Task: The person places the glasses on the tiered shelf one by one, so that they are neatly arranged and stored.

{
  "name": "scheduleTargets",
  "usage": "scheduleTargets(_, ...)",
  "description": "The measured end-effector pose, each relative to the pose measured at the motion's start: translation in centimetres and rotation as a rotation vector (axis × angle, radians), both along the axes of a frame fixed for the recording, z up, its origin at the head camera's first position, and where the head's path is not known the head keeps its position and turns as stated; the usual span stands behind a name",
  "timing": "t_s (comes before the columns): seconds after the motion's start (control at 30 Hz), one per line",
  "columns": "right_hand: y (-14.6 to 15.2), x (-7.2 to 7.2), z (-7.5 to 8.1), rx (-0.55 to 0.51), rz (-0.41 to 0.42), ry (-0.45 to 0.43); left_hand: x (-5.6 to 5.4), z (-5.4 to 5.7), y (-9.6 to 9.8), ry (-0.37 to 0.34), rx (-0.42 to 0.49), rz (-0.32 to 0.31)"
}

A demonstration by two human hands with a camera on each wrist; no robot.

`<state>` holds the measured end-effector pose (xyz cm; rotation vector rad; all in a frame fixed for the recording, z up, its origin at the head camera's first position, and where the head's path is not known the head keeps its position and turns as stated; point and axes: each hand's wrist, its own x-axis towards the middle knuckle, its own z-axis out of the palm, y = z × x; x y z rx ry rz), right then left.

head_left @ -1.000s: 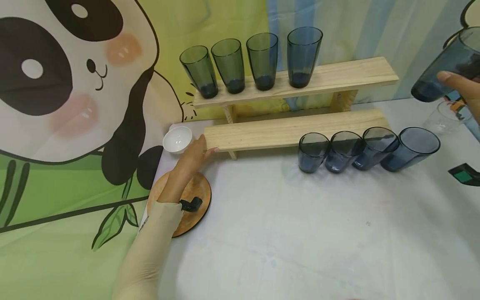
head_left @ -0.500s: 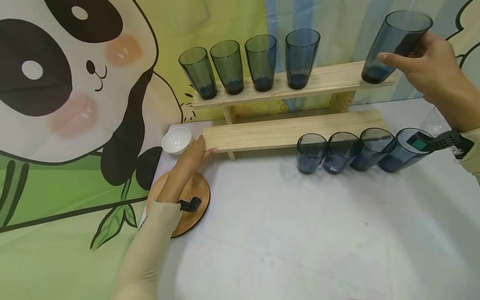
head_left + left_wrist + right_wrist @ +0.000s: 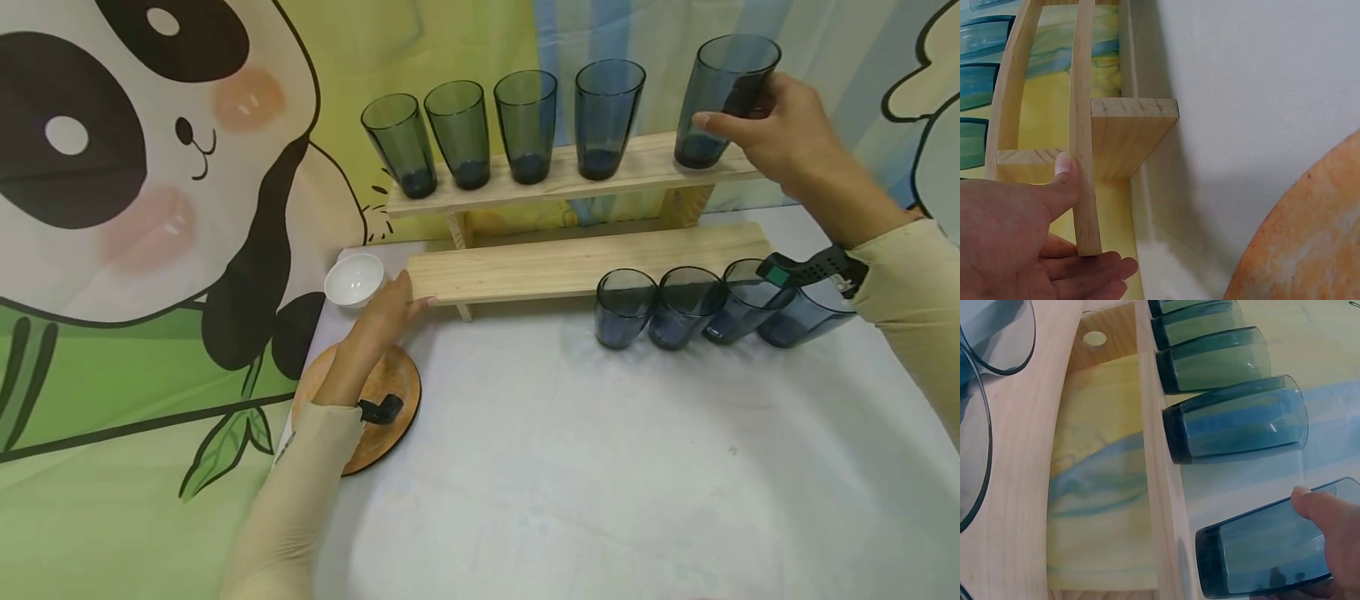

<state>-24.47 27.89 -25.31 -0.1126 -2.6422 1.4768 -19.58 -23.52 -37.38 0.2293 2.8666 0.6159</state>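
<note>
My right hand (image 3: 795, 137) grips a tall blue-tinted drinking glass (image 3: 697, 108), thumb on the near side. The glass is upright, its base close over the right part of the upper board (image 3: 648, 158) of a two-tier wooden shelf. In the right wrist view the thumb of the hand (image 3: 1338, 534) lies along the glass (image 3: 1266, 550). Left of it, several matching glasses (image 3: 609, 117) stand in a row on that board. My left hand (image 3: 384, 317) holds the left end of the lower board (image 3: 517, 271); the left wrist view shows its thumb above and fingers beneath the board (image 3: 1084, 187).
Several more glasses (image 3: 626, 312) stand in a row on the white table (image 3: 562, 467), before the lower board's right half; my right wrist strap overlaps some. A white bowl (image 3: 354, 279) and a round wooden board (image 3: 397, 400) are at the left. A panda-print cloth (image 3: 172, 283) hangs behind.
My right hand has carried the glass from the far right, leftward to the right part of the upper board, turning it from tilted to upright. My left hand has stayed on the lower board.
</note>
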Motion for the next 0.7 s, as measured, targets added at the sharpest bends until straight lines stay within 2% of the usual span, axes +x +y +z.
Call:
scheduleTargets(0.3,-1.0,-0.6,0.0,-0.017,0.002,0.018,-0.1,0.2,0.1,0.007,-0.010,-0.019)
scheduleTargets(0.7,-1.0,-1.4,-1.0,-0.011,0.029,0.039,-0.2,0.1,0.1,0.000,-0.026,0.003)
